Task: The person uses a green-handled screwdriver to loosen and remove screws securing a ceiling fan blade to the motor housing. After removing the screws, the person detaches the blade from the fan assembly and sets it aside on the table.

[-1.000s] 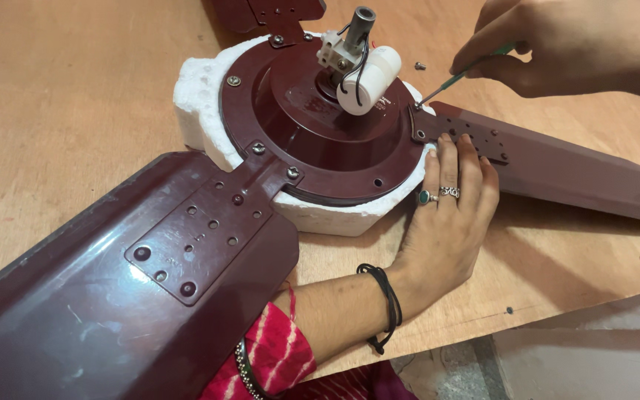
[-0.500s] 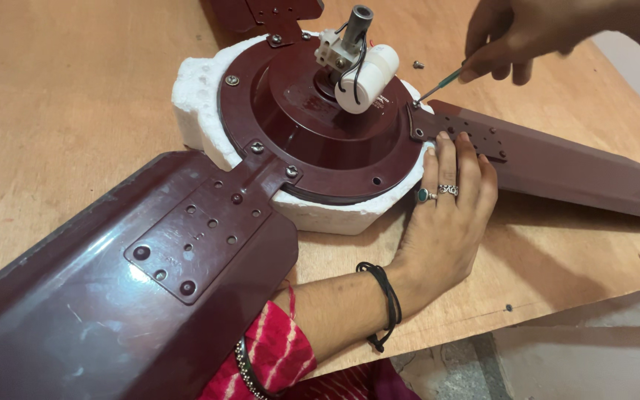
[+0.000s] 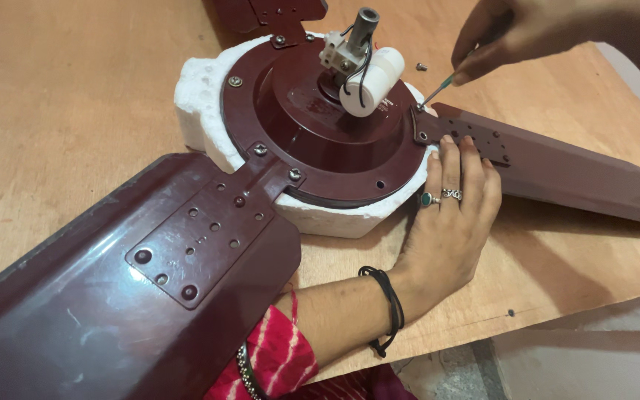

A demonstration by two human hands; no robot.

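- A maroon ceiling fan motor [image 3: 327, 137] lies at the centre on a white foam block [image 3: 201, 104]; both rest on a wooden desk [image 3: 75, 96].
- Left hand [image 3: 446, 222] lies flat, fingers extended, at four o'clock from the motor, pressing the blade [image 3: 557, 170] that runs toward three o'clock; nothing gripped.
- Right hand [image 3: 512, 33] at one o'clock pinches a thin screwdriver [image 3: 442, 87]; its tip meets a screw on that blade's bracket.
- A white capacitor [image 3: 368, 81] sits beside the central shaft.
- Another blade [image 3: 112, 296] stretches toward seven o'clock.
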